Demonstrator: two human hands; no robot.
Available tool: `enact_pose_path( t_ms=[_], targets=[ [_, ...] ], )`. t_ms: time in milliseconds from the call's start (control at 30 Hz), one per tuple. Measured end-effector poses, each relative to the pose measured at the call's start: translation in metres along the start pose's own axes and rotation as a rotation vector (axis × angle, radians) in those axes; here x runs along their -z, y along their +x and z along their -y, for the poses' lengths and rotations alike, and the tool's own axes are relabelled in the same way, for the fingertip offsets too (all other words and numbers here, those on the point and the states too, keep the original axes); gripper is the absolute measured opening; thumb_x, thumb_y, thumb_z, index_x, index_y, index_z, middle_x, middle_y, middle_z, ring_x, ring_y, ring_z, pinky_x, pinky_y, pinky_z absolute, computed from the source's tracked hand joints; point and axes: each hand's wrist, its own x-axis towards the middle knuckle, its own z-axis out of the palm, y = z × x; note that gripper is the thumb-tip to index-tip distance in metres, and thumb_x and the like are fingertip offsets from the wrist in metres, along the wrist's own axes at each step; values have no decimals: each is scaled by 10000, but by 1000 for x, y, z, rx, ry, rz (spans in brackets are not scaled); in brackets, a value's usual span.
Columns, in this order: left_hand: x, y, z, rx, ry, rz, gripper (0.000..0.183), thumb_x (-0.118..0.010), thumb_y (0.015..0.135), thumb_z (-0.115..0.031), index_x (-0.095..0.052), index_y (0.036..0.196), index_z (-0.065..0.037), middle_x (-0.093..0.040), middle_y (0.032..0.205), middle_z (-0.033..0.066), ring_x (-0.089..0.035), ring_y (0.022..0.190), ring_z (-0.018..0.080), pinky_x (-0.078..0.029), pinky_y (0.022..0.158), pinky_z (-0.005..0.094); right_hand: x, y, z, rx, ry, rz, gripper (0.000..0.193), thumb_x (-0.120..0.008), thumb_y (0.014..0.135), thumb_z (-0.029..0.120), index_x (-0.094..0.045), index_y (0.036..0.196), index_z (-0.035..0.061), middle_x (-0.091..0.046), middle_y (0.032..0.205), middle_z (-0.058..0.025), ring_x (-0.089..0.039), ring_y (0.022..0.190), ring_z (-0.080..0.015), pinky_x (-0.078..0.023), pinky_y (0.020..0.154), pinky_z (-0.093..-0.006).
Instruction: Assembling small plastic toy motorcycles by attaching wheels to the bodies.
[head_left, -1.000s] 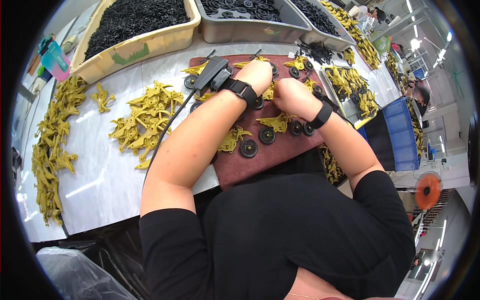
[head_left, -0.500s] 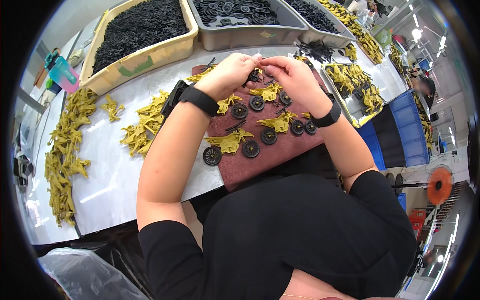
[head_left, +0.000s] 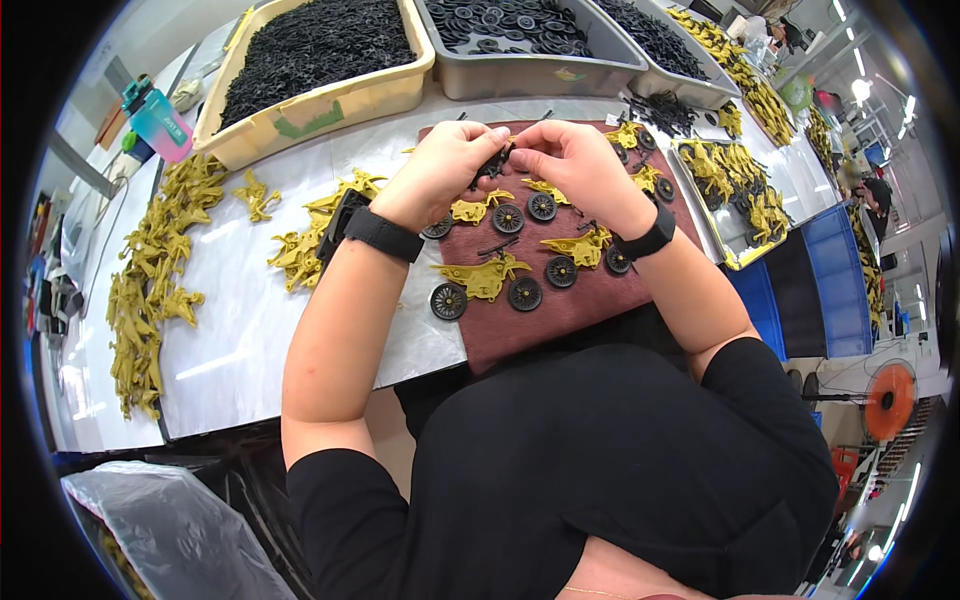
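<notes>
My left hand (head_left: 452, 168) is closed on several small black plastic parts (head_left: 490, 172), which stick out at its fingers. Close by on its right, my right hand (head_left: 585, 172) has thumb and forefinger pinched against the same black parts; their exact shape is too small to tell. Beneath both hands lies a maroon cloth (head_left: 540, 318). Yellow toy motorbike bodies (head_left: 487, 276) are laid out on it in rows, each with black spoked wheels (head_left: 525, 293) beside it. A thin black handlebar-like piece (head_left: 500, 247) lies above the nearest body.
A cream bin (head_left: 330, 105) of black parts, a grey bin (head_left: 540, 75) of wheels and another bin stand along the back. Yellow bodies are heaped (head_left: 150, 290) at left. A yellow-rimmed tray (head_left: 765, 250) of parts sits at right. A bottle (head_left: 158, 120) stands back left.
The whole view has shifted, so the table sits farther right. My right fingertips have come down from the tip of my left hand to the black parts it holds.
</notes>
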Motion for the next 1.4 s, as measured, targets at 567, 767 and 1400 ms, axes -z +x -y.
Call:
enact_pose_path(
  t_ms=[567, 767, 1400],
  targets=[
    [26, -2, 8, -128, 72, -211, 190, -557, 950, -210, -597, 978, -26, -612, 787, 9, -449, 517, 23, -338, 416, 159, 1, 1, -2, -72, 76, 61, 188, -597, 902, 68, -622, 1072, -8, -654, 886, -13, -598, 770, -70, -490, 702, -222],
    [35, -4, 13, -248, 644, -296, 176, -643, 876, -180, -686, 909, -12, -638, 699, 29, -526, 540, 74, -408, 469, 239, -8, -6, -8, -51, -47, 66, 167, -628, 863, 104, -660, 987, -3, -670, 766, -60, -607, 658, -97, -499, 628, -259],
    [29, -9, 47, -328, 1395, -335, 155, -674, 753, -119, -636, 736, 30, -624, 772, 250, -619, 777, 398, -483, 709, 458, -50, -14, -21, 220, -670, 363, 90, -623, 798, 90, -661, 818, 11, -613, 788, -156, -612, 786, -326, -496, 714, -408]
  ],
)
